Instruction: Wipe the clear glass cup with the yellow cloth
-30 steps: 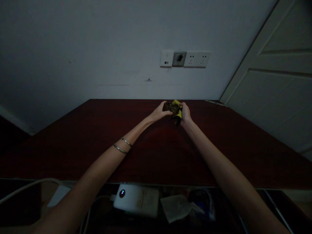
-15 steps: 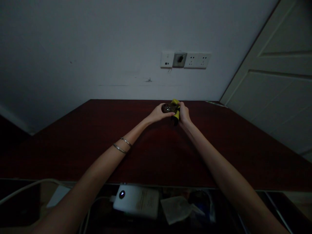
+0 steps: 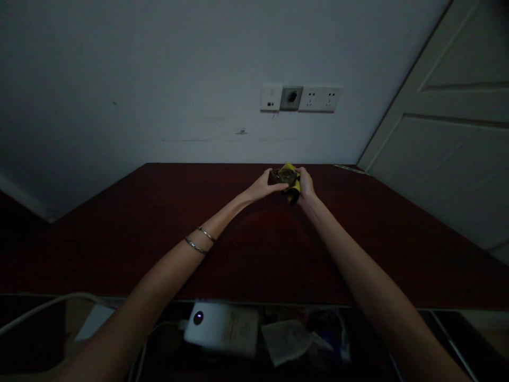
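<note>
Over the far part of the dark red tabletop (image 3: 238,249), my two hands meet just above the surface. My left hand (image 3: 261,187) is closed round a dark brown, glassy, see-through object (image 3: 275,176), thumb along its near side. Against the right side of that object is a yellow-and-black cloth (image 3: 295,192), bunched and hanging down a little. My right hand (image 3: 305,183) grips this cloth from the right, with its fingers mostly hidden behind it. The exact kind of glassy object is hard to make out in the dim light.
A white wall with sockets (image 3: 320,99) rises behind the table, and a panelled door (image 3: 457,138) stands at the right. Below the table's front edge, an open drawer space holds a white power bank (image 3: 222,328) with a cable and a pale crumpled sheet (image 3: 286,339).
Both hands have shifted slightly right. The yellow cloth has turned and spread further over the right end of the brown object, which stays in my left hand.
</note>
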The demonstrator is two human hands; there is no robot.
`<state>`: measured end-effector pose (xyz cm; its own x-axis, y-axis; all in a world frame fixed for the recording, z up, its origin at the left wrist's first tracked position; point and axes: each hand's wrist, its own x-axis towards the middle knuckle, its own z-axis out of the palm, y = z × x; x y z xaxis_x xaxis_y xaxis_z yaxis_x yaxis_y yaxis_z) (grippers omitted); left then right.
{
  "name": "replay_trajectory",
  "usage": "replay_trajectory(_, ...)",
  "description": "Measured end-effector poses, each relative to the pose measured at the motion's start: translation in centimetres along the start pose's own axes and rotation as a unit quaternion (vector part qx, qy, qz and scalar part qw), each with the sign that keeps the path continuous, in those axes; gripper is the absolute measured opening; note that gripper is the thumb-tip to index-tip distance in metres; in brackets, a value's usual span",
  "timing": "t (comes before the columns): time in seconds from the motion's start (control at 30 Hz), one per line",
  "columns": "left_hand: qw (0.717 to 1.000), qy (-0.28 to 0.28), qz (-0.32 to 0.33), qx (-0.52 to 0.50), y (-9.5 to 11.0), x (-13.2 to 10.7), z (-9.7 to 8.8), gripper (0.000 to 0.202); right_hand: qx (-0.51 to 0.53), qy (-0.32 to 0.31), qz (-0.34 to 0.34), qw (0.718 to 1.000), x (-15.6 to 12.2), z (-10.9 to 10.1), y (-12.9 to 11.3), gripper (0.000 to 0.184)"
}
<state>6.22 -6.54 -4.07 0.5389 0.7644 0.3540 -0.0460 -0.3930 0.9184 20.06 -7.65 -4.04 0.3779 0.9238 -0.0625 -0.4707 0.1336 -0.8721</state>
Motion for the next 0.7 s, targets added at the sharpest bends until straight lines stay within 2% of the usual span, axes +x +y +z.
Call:
replay_trajectory(0.07, 1.0, 0.005, 0.012, -0.009, -0.1, 0.1, -0.2, 0.053, 0.002, -0.001, -0.001, 1.0, 0.1, 0.0, 0.0, 0.019)
replay_trajectory(0.23, 0.997, 0.069, 0.026, -0.005, 0.3, 0.1, -0.4, 0.058, 0.009, 0.003, -0.02, 1.0, -0.6, 0.7, -0.2, 0.018)
replay_trajectory(0.43, 0.989, 0.145, 0.006, 0.033, 0.2, 0.1, -0.8, 0.056, 0.011, 0.012, -0.026, 1.0, -2.4, 2.1, 0.5, 0.018)
replay_trajectory(0.57, 0.985, 0.164, -0.008, 0.054, 0.2, 0.0, -0.8, 0.057, 0.008, 0.012, -0.011, 1.0, -2.9, 2.6, 1.4, 0.022)
replay_trajectory(0.7, 0.981, 0.167, -0.029, 0.095, 0.3, -0.2, -0.1, 0.073, 0.008, 0.032, -0.005, 0.999, -2.4, 2.2, 1.2, 0.022)
